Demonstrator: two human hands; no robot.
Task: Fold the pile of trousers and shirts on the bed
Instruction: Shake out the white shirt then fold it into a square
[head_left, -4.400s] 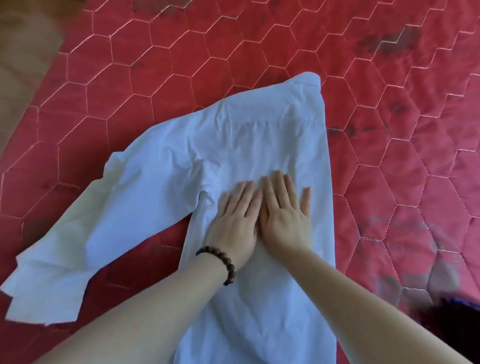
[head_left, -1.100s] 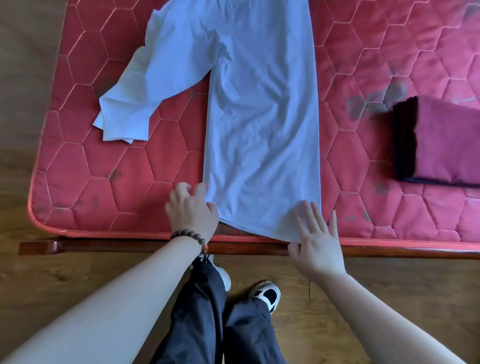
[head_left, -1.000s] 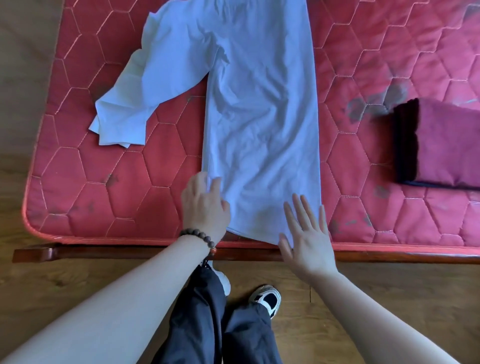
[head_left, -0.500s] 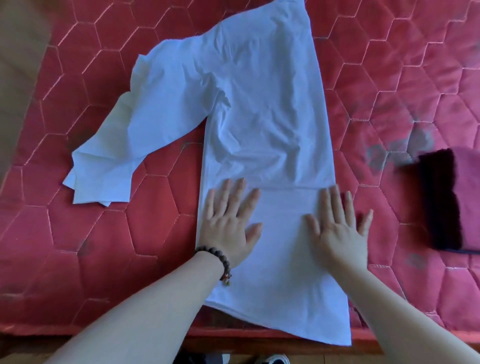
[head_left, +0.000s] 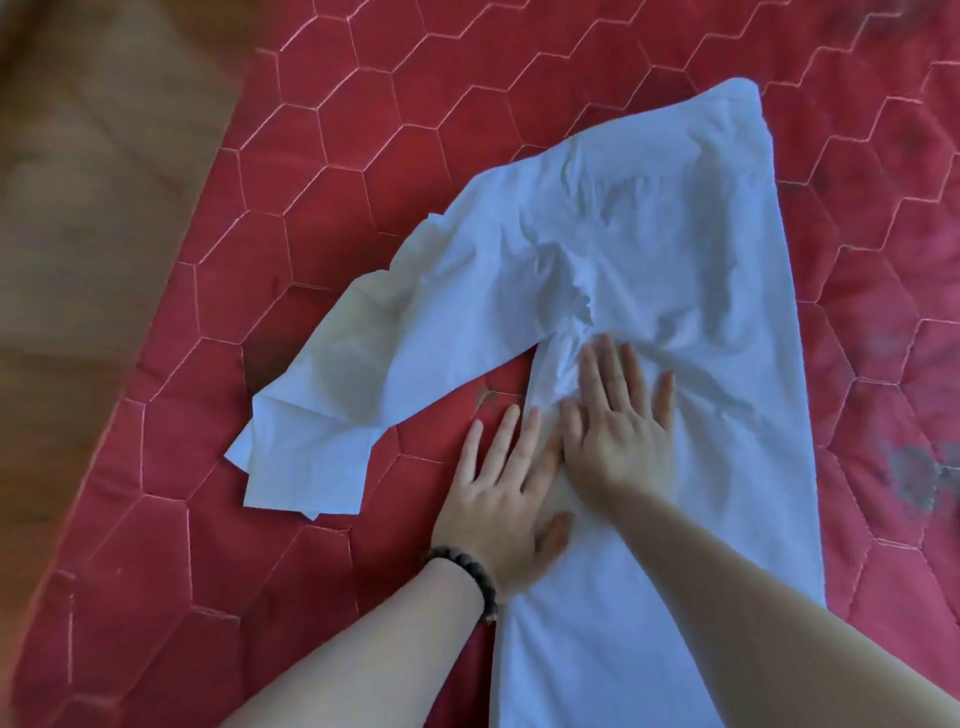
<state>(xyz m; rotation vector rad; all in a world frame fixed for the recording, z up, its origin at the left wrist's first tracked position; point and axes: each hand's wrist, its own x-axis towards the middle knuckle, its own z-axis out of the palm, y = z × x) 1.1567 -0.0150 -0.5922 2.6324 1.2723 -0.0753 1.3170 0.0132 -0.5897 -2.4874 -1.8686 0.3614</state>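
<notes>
A white shirt (head_left: 649, 322) lies spread out on a red quilted bed (head_left: 363, 130), and both hands are flat on it with nothing gripped. The right hand (head_left: 618, 431) presses down on the middle of the shirt, just below the spot where the sleeve (head_left: 374, 384) joins the body, and the cloth is bunched into small wrinkles at its fingertips. The left hand (head_left: 498, 499) lies right beside it, touching it, and sits across the shirt's left edge, so its outer fingers rest on the red bed and its thumb side rests on the white cloth. Its fingers are straight and spread. A dark bead bracelet (head_left: 467, 571) goes round the left wrist. The sleeve sticks out from the shirt to the left and ends in a folded cuff. There is bare red bed all round the shirt. A brown floor (head_left: 88, 208) shows past the bed's left edge. Both arms reach up from the bottom toward the shirt.
</notes>
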